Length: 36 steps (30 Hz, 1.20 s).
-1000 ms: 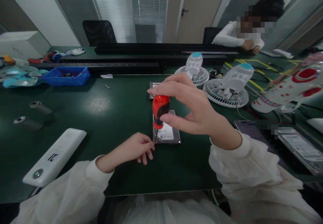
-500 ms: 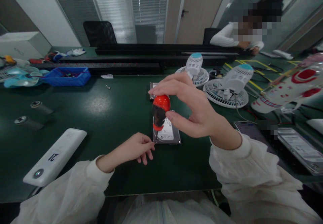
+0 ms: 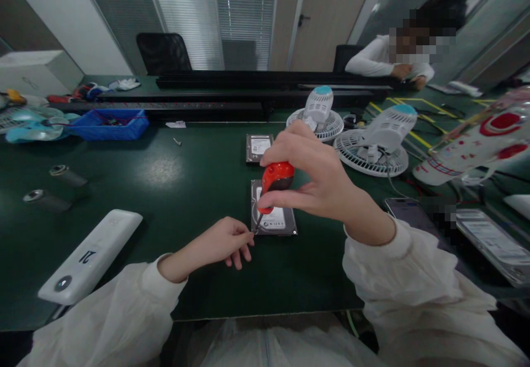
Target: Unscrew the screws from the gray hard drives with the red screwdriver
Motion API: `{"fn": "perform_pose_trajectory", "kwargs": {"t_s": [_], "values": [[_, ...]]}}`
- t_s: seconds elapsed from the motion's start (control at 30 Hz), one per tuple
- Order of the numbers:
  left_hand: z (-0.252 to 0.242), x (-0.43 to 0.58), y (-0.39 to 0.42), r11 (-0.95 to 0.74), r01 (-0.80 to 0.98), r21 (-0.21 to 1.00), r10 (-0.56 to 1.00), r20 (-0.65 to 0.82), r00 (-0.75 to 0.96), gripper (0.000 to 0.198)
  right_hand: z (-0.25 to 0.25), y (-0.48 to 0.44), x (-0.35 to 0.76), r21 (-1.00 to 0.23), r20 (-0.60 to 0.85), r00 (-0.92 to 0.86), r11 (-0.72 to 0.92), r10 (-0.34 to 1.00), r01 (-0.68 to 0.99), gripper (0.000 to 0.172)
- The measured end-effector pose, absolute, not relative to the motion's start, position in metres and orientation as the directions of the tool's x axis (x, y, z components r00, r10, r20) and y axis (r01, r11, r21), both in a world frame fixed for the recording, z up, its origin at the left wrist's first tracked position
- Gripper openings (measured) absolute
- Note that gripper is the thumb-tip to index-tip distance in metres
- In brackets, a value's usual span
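A hard drive (image 3: 275,224) with a white label lies flat in front of me. My right hand (image 3: 308,176) is closed around the red and black handle of a screwdriver (image 3: 281,175), which leans to the right. Its thin shaft runs down to the drive's lower left corner. At that corner my left hand (image 3: 229,240) pinches with thumb and forefinger, right by the screwdriver's tip; what lies between these fingertips is too small to make out. Just beyond, a second hard drive (image 3: 259,147) lies partly behind my right hand.
Two white fans (image 3: 370,154) stand at the right, near a large patterned bottle (image 3: 476,141) and phones (image 3: 492,240). On the left are a white power bank (image 3: 93,256), two metal cylinders (image 3: 66,175) and a blue tray (image 3: 111,127). Across the table sits another person (image 3: 381,58).
The screwdriver's handle has turned and tipped to the right, its tip staying at the drive's corner. My right fingers have closed further around it. My left hand has stayed in place.
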State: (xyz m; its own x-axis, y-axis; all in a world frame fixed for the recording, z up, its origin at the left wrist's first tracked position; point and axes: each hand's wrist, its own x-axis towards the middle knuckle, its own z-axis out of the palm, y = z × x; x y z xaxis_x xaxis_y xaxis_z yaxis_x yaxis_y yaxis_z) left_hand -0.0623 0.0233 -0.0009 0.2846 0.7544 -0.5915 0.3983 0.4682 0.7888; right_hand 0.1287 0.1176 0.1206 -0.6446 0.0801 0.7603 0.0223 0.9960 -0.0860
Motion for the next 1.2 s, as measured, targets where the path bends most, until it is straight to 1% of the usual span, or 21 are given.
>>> {"fn": "perform_pose_trajectory", "kwargs": {"t_s": [0.2,0.3,0.4,0.47,0.57,0.7,0.77,0.83,0.97,1.1,1.2], "values": [[0.0,-0.0627,0.0243,0.477,0.394,0.785,0.748,-0.598,0.287,0.028,0.1211,0.1157,0.1315,-0.176,0.717,-0.691,0.983,0.092,-0.052,0.038],[0.0,-0.063,0.0243,0.471,0.399,0.787,0.752,-0.594,0.285,0.026,0.1203,0.1161,0.1321,-0.154,0.742,-0.66,0.988,0.118,0.003,0.037],[-0.0005,-0.0631,0.0238,0.465,0.396,0.792,0.754,-0.588,0.291,0.025,0.1196,0.1172,0.132,-0.119,0.744,-0.655,0.991,0.127,0.057,0.044],[-0.0003,-0.063,0.0235,0.468,0.391,0.793,0.751,-0.59,0.297,0.025,0.1195,0.1176,0.1321,-0.124,0.736,-0.669,0.992,0.099,0.011,0.046],[0.0011,-0.0624,0.0235,0.481,0.382,0.789,0.747,-0.597,0.292,0.026,0.1204,0.1171,0.1326,-0.146,0.728,-0.683,0.987,0.062,-0.067,0.044],[0.0022,-0.062,0.0243,0.488,0.384,0.784,0.743,-0.603,0.289,0.031,0.1219,0.1164,0.132,-0.133,0.731,-0.673,0.991,0.109,0.016,0.037],[0.0018,-0.0621,0.0245,0.476,0.393,0.787,0.748,-0.597,0.29,0.033,0.1217,0.117,0.131,-0.124,0.72,-0.684,0.992,0.114,0.036,0.043],[0.001,-0.0624,0.0245,0.474,0.397,0.786,0.747,-0.597,0.291,0.033,0.1207,0.1177,0.1303,-0.139,0.702,-0.703,0.99,0.113,0.02,0.045],[0.001,-0.0624,0.0244,0.492,0.389,0.779,0.74,-0.61,0.284,0.03,0.1201,0.1169,0.1311,-0.215,0.686,-0.717,0.976,0.119,-0.044,0.035],[0.003,-0.062,0.0246,0.486,0.389,0.783,0.743,-0.604,0.287,0.026,0.1215,0.1145,0.1326,-0.237,0.697,-0.692,0.971,0.191,0.03,0.026],[0.0029,-0.0623,0.0251,0.485,0.391,0.782,0.742,-0.605,0.288,0.025,0.121,0.1142,0.1322,-0.257,0.711,-0.664,0.964,0.231,0.061,0.034]]}}
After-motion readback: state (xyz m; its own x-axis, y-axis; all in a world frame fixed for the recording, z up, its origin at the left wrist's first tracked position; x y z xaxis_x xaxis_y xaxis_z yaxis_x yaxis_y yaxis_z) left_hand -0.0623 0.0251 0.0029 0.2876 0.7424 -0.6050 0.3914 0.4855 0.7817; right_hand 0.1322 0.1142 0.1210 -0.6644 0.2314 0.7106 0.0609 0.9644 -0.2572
